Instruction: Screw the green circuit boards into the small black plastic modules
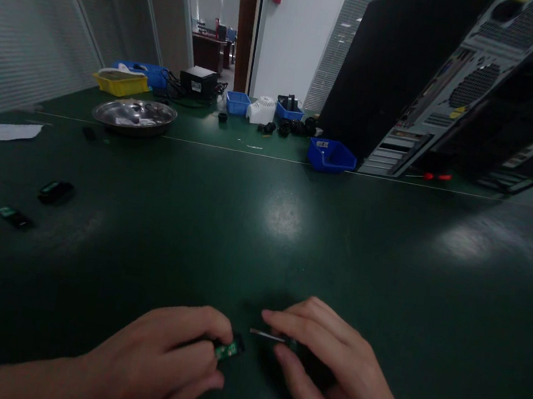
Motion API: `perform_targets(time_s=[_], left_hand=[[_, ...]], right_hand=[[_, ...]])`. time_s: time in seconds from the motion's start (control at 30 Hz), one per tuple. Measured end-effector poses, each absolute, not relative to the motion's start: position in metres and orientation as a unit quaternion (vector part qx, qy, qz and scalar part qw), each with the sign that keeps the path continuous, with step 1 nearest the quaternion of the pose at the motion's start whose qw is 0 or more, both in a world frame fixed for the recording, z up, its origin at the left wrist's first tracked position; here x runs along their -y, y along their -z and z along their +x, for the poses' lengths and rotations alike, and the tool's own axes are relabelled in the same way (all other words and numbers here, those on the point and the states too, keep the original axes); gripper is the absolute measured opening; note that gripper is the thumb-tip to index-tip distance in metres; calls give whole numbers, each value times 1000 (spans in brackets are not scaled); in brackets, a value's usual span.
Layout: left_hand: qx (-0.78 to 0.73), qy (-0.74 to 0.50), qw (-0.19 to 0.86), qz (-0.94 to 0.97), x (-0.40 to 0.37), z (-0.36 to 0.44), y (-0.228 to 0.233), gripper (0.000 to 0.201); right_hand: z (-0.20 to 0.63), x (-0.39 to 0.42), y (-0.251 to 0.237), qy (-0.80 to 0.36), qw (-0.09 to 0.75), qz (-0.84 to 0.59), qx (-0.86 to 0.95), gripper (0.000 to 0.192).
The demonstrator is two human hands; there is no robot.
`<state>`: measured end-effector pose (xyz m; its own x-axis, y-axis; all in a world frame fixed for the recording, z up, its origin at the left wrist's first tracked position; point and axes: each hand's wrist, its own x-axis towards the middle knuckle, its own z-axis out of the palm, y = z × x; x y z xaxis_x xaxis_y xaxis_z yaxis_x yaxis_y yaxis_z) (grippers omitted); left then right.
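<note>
Where the small green circuit board (228, 350) is pinched in the closed left hand (159, 365), a thin metal-tipped tool (268, 336) is gripped just right of it by the right hand (324, 377). Judged light, stiff, fragile; edges best held. Blue plastic bin (331, 155) well beyond it.

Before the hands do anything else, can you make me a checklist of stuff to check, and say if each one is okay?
1. Left hand grips the small green board: ok, it is pinched at the fingertips.
2. Right hand holds the thin tool: ok, its metal tip pokes out toward the board.
3. Tool tip touching the board: not ok, a small gap shows.
4. Green table around the hands free of clutter: ok.
5. Two small dark parts on the left clear of the hands: ok, far off.
6. Right spot on the board lined up: cannot tell, too dark and small.
</note>
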<state>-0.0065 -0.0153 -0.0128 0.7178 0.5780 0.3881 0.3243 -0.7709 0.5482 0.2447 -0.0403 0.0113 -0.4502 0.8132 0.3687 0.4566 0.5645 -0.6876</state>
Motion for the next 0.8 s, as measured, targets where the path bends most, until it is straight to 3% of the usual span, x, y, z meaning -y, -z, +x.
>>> perform_targets(time_s=[0.3, 0.8], left_hand=[[-222, -295, 265, 891, 7, -4, 8, 15], [-250, -309, 260, 880, 9, -6, 13, 12]], right_hand=[[243, 43, -11, -196, 288, -397, 849, 21], [240, 45, -11, -187, 258, -410, 854, 20]])
